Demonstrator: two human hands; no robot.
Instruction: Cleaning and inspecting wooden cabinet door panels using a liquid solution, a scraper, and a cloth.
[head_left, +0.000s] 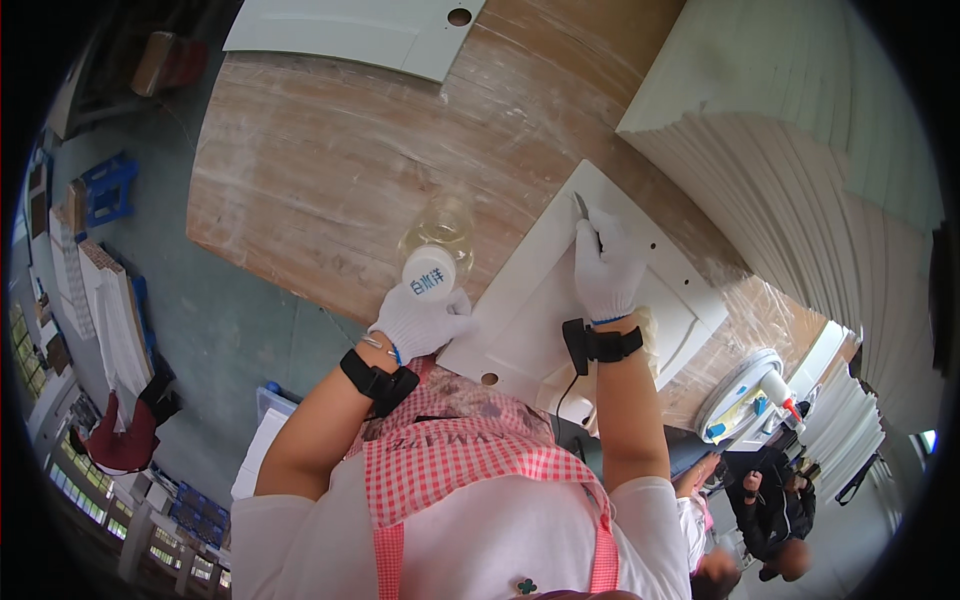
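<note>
A white rectangular panel lies on the wooden table in front of me, with a hole near its near corner and small holes on its right side. My right hand, in a white knit glove, is closed on a small knife above the panel; its pointed metal blade shows past the fingers. My left hand, gloved too, is right behind a clear bottle with a white cap. The cap hides most of its fingers, and I cannot tell whether they grip the bottle. Its thumb lies near the panel's left edge.
Another white panel lies at the table's far edge. Tall stacks of white panels stand at the right. A round white tub lid holds small items and a white squeeze bottle. Other people are at the lower right.
</note>
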